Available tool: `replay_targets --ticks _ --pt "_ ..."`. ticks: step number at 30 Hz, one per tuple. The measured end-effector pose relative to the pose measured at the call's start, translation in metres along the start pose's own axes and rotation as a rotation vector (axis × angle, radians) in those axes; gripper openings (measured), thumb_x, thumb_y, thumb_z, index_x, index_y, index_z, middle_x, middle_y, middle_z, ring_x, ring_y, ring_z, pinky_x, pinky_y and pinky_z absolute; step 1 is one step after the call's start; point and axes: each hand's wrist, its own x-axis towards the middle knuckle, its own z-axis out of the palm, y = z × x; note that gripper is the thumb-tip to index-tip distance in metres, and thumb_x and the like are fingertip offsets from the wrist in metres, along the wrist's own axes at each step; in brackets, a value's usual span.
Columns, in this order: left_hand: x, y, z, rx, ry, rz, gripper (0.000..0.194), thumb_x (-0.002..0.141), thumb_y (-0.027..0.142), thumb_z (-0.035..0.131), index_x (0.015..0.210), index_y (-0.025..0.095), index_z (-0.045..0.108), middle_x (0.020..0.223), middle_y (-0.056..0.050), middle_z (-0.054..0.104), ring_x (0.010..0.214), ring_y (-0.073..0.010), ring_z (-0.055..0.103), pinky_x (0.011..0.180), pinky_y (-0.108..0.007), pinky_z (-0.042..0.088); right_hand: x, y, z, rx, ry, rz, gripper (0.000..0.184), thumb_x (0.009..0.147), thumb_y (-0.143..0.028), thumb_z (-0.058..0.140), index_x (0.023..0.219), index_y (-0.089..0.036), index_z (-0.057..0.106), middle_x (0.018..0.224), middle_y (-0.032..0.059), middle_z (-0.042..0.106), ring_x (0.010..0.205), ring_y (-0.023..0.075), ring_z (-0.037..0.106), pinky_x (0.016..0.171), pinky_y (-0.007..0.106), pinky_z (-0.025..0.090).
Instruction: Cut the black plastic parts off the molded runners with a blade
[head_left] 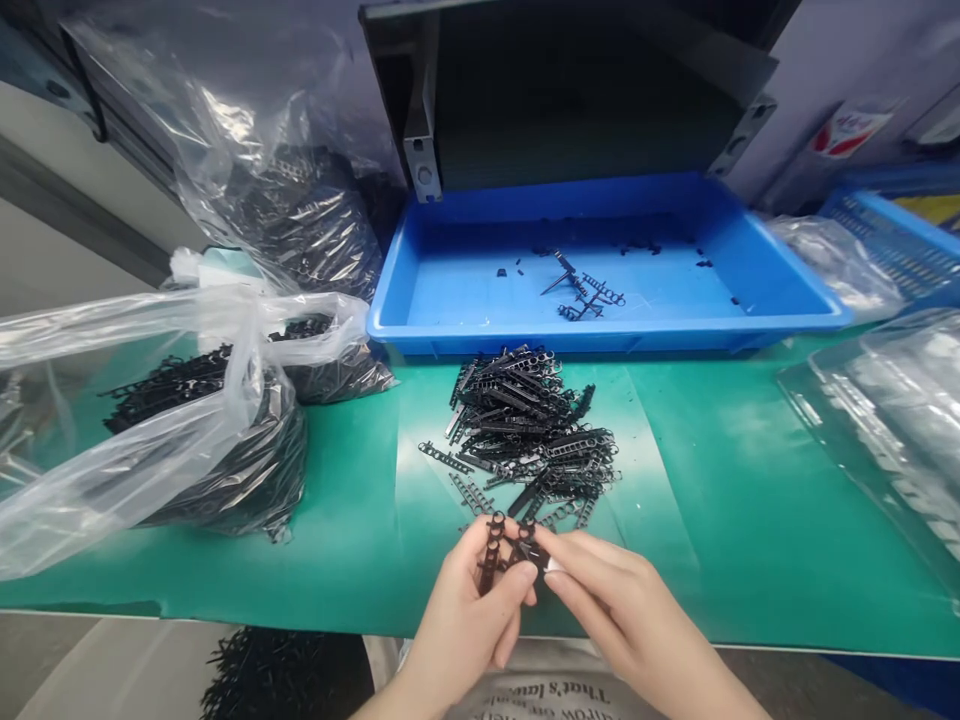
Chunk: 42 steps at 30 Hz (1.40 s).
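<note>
Person's left hand point(466, 605) pinches black strip point(491, 558), right hand point(616, 590) dark piece point(535, 556); pile point(517, 405) just beyond hands. Fingertip handling; next move calls for steady pinch.

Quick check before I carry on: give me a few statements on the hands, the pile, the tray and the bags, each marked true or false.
1. The left hand and right hand both grip black parts. True.
2. A pile lies on the near side of the blue tray. True.
3. The blue tray is full to the rim. False: only a few scattered pieces lie in it.
4. The right hand is inside the blue tray. False: it is beside the left hand, nearer than the pile.
</note>
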Motion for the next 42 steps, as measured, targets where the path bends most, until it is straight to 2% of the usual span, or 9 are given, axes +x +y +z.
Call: replay_targets --ticks 10,17,24,27,31,34,36,39,42 --pt "0.006 0.005 0.004 0.053 -0.014 -0.031 0.022 0.079 0.036 0.055 0.086 0.02 0.044 0.062 0.007 0.053 0.026 0.0013 0.032 0.028 -0.013 0.017 -0.001 0.002 -0.001 -0.084 0.035 -0.014 0.036 0.092 -0.02 0.034 0.121 -0.016 0.054 0.089 0.0083 0.066 0.075 0.0223 0.061 0.06 0.035 0.052" --pt "0.006 -0.001 0.006 -0.032 0.022 -0.037 0.029 0.077 0.046 0.057 0.081 0.021 0.043 0.05 0.013 0.034 0.029 0.0012 0.02 0.027 -0.012 0.017 -0.003 0.003 0.009 -0.118 0.115 -0.019 0.036 0.092 -0.018 0.033 0.121 -0.013 0.054 0.092 0.0107 0.066 0.077 0.0228 0.062 0.059 0.034 0.053" --pt "0.007 -0.005 0.004 -0.017 0.039 -0.031 0.028 0.078 0.046 0.056 0.08 0.021 0.042 0.051 0.012 0.035 0.03 -0.0003 0.022 0.027 -0.013 0.019 -0.006 0.008 0.021 -0.135 0.173 -0.022 0.036 0.093 -0.018 0.035 0.125 -0.017 0.05 0.096 0.0103 0.065 0.081 0.0228 0.061 0.062 0.032 0.051" --pt "0.006 -0.003 0.004 0.057 0.016 -0.037 0.024 0.082 0.044 0.05 0.08 0.022 0.041 0.05 0.012 0.039 0.028 -0.0014 0.023 0.027 -0.014 0.018 -0.007 0.01 0.022 -0.048 0.183 0.004 0.037 0.092 -0.019 0.036 0.127 -0.018 0.049 0.094 0.0095 0.065 0.08 0.0221 0.061 0.062 0.032 0.051" --pt "0.006 0.005 -0.007 0.335 0.124 0.119 0.012 0.084 0.035 0.044 0.084 0.023 0.043 0.06 0.007 0.051 0.04 -0.0071 0.044 0.038 -0.017 0.035 -0.006 0.01 0.015 0.249 0.197 0.175 0.034 0.092 -0.027 0.037 0.122 -0.023 0.053 0.09 0.0057 0.065 0.079 0.0183 0.061 0.071 0.03 0.05" --pt "0.013 0.008 -0.023 0.717 0.256 0.291 0.007 0.084 0.027 0.044 0.089 0.023 0.047 0.064 0.004 0.056 0.054 -0.0126 0.054 0.051 -0.022 0.043 -0.004 0.008 0.009 0.506 0.209 0.34 0.033 0.091 -0.04 0.039 0.116 -0.026 0.056 0.081 0.0026 0.063 0.062 0.0146 0.056 0.056 0.026 0.047" --pt "0.023 0.007 -0.032 0.983 0.308 0.366 0.013 0.082 0.024 0.047 0.095 0.023 0.049 0.076 0.0 0.063 0.066 -0.0167 0.06 0.058 -0.026 0.045 -0.001 0.006 0.006 0.637 0.202 0.418 0.035 0.088 -0.048 0.043 0.111 -0.026 0.058 0.076 0.0011 0.061 0.055 0.0124 0.049 0.046 0.023 0.041" --pt "0.035 0.009 -0.035 1.258 0.339 0.369 0.026 0.077 0.013 0.051 0.101 0.023 0.053 0.099 -0.004 0.067 0.087 -0.0233 0.063 0.068 -0.031 0.047 0.003 0.005 0.007 0.719 0.189 0.471 0.038 0.082 -0.053 0.051 0.106 -0.024 0.058 0.072 -0.0003 0.056 0.052 0.0109 0.043 0.042 0.021 0.033" --pt "0.037 0.018 -0.028 1.297 0.307 0.334 0.024 0.074 0.007 0.052 0.091 0.023 0.057 0.092 -0.002 0.07 0.081 -0.022 0.065 0.064 -0.028 0.046 0.005 0.006 0.008 0.746 0.201 0.489 0.038 0.08 -0.051 0.054 0.104 -0.023 0.058 0.071 -0.001 0.054 0.05 0.0091 0.038 0.041 0.02 0.029"
